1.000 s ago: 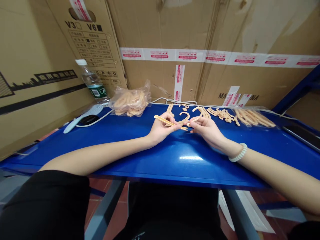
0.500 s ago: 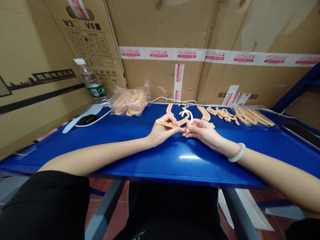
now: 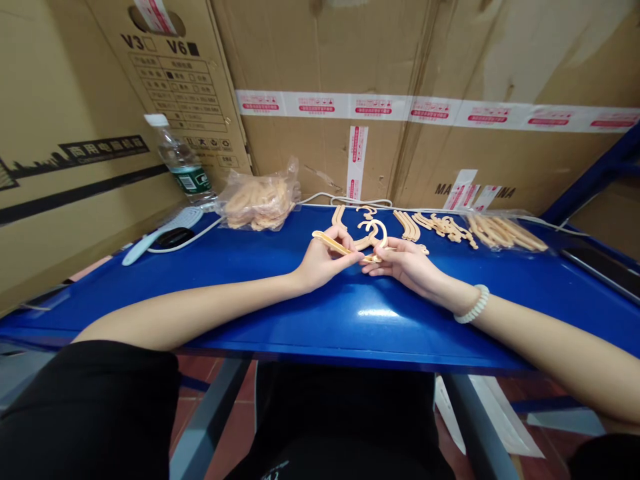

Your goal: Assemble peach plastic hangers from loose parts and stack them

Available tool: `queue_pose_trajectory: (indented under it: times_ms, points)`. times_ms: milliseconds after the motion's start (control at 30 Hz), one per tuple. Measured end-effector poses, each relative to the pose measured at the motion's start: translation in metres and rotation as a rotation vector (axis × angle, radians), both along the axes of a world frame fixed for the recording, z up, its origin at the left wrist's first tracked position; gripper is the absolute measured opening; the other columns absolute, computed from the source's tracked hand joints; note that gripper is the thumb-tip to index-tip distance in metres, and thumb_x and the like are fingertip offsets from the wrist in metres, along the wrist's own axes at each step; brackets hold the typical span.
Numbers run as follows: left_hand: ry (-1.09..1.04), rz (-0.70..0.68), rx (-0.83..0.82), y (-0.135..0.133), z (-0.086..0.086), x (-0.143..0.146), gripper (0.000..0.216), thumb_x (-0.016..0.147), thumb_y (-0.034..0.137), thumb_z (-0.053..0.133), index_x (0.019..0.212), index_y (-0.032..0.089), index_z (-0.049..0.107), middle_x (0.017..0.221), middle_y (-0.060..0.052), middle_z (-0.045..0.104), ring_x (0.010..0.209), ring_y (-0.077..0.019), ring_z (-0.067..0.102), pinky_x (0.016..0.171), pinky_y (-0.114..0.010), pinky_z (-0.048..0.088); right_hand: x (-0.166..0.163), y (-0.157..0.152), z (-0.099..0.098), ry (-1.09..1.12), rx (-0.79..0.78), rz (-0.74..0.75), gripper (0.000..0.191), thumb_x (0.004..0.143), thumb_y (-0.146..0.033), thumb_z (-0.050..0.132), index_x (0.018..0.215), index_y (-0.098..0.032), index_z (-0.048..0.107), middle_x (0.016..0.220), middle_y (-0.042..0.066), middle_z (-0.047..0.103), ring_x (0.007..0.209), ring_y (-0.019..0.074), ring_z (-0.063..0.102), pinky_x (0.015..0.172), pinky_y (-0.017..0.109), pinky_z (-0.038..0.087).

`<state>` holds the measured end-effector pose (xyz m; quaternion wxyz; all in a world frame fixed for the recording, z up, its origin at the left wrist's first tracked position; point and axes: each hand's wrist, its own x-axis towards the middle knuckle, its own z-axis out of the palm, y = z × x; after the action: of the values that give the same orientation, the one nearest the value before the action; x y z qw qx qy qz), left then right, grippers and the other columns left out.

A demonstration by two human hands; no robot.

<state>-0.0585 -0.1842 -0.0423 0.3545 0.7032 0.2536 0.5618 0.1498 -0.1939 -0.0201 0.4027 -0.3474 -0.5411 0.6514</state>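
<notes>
Centrally, left hand [image 3: 320, 257] pinches a tan hanger arm [image 3: 331, 243], long axis running left-right; right hand [image 3: 405, 261] apparently grips the hook piece [image 3: 376, 235] at its right end, touching.

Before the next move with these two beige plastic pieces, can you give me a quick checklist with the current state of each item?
1. Left hand grips the straight beige strip: ok.
2. Right hand holds the curved hook piece: ok, fingers closed on its lower end.
3. Strip end meets the hook piece between the hands: cannot tell, the joint is too small to see.
4. Both pieces raised off the blue table: ok.
5. Spare loose pieces lie behind the hands: ok.
6. Water bottle upright at far left, apart from the hands: ok.
</notes>
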Motion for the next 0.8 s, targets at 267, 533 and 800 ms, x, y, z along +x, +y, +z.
queue_pose_trajectory:
  times_ms: [267,533,800]
  points:
    - [-0.023,-0.009,-0.052,0.0044,-0.0037,0.0001,0.042,0.077,0.044,0.085,0.075,0.019,0.05,0.076,0.002,0.056,0.068,-0.012,0.055,0.066,-0.027,0.047,0.0009,0.0006,-0.0013,-0.002,-0.004,0.006,0.019,0.089,-0.024,0.076,0.09,-0.018,0.058,0.089,0.013,0.078,0.079,0.0218,0.077,0.077,0.03,0.063]
    - [0.01,-0.042,-0.05,0.0051,-0.0045,-0.0007,0.042,0.077,0.043,0.084,0.074,0.019,0.05,0.075,0.001,0.057,0.069,-0.0132,0.057,0.07,-0.029,0.05,0.001,-0.0045,-0.0033,-0.032,0.108,0.009,0.038,0.079,-0.04,0.087,0.085,-0.021,0.054,0.083,0.01,0.078,0.074,0.0203,0.076,0.071,0.028,0.062]
    - [0.063,-0.024,-0.064,0.0036,-0.003,-0.0011,0.038,0.076,0.037,0.084,0.073,0.018,0.051,0.073,0.002,0.057,0.066,-0.0127,0.057,0.065,-0.027,0.046,-0.0001,-0.0046,-0.0082,-0.094,0.17,-0.017,0.048,0.075,-0.052,0.087,0.085,-0.021,0.052,0.079,0.007,0.078,0.065,0.0177,0.073,0.06,0.025,0.059]
